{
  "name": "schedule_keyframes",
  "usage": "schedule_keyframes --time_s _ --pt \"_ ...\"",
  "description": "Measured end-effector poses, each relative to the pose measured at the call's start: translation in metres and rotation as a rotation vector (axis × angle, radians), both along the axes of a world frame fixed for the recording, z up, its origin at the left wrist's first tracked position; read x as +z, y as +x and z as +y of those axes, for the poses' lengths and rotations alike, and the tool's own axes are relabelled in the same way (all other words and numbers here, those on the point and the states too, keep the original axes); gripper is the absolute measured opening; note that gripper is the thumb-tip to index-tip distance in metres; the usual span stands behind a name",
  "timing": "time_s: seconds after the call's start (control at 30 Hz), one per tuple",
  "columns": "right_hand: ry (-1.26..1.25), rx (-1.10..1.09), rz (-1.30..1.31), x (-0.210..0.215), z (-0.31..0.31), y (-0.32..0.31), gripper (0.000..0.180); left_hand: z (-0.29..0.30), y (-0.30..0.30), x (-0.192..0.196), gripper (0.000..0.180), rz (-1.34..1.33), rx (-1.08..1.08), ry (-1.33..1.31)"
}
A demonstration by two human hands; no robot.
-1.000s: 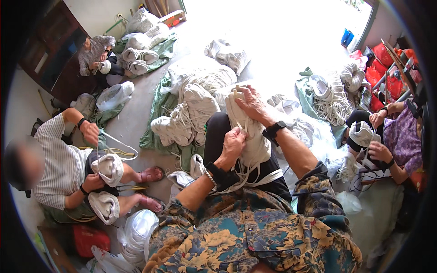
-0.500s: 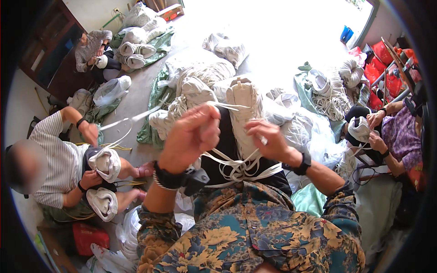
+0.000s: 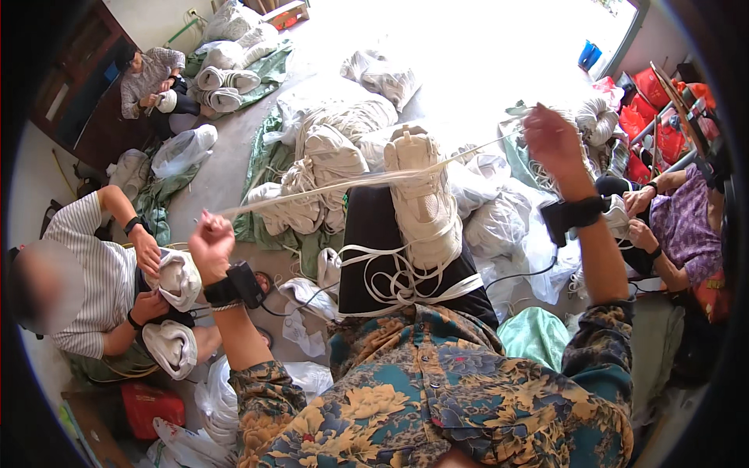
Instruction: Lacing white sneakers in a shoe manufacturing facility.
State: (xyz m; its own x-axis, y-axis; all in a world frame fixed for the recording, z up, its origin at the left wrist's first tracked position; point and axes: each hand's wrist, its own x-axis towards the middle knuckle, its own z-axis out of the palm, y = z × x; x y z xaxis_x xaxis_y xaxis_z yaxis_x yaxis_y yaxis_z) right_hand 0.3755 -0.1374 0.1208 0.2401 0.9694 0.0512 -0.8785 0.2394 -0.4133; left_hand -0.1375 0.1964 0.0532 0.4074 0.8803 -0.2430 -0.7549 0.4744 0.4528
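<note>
My left hand is closed around one end of a white cord, low at the left. My right hand is raised at the upper right and grips the other end of that cord, which is stretched taut between them. Under the cord, a thick bundle of wound white cord rests on my black-trousered leg, with loose white loops lying across my lap. Both wrists wear black bands.
A person in a striped shirt sits at my left holding white bundles. Another person works at the right, a third at the far left. Heaps of white cord and green sheets cover the floor.
My hands were together at the bundle. They have spread wide apart, the left down to the left and the right up to the right, drawing the cord taut.
</note>
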Motion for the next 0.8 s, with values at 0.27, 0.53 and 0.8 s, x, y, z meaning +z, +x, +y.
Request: schedule_keyframes --time_s 0.27,0.53,0.8 --pt "-0.233 -0.531 -0.254 0.032 -0.126 0.108 0.014 -0.037 0.006 -0.165 0.041 1.387 0.289 0.241" --pt "-0.315 -0.647 -0.332 0.068 -0.247 0.152 0.013 -0.141 0.185 -0.048 0.036 0.011 -0.937 -0.172" --pt "-0.414 -1.155 -0.143 0.047 -0.451 0.21 0.017 -0.077 0.099 -0.055 0.021 -0.204 -0.165 -0.221"
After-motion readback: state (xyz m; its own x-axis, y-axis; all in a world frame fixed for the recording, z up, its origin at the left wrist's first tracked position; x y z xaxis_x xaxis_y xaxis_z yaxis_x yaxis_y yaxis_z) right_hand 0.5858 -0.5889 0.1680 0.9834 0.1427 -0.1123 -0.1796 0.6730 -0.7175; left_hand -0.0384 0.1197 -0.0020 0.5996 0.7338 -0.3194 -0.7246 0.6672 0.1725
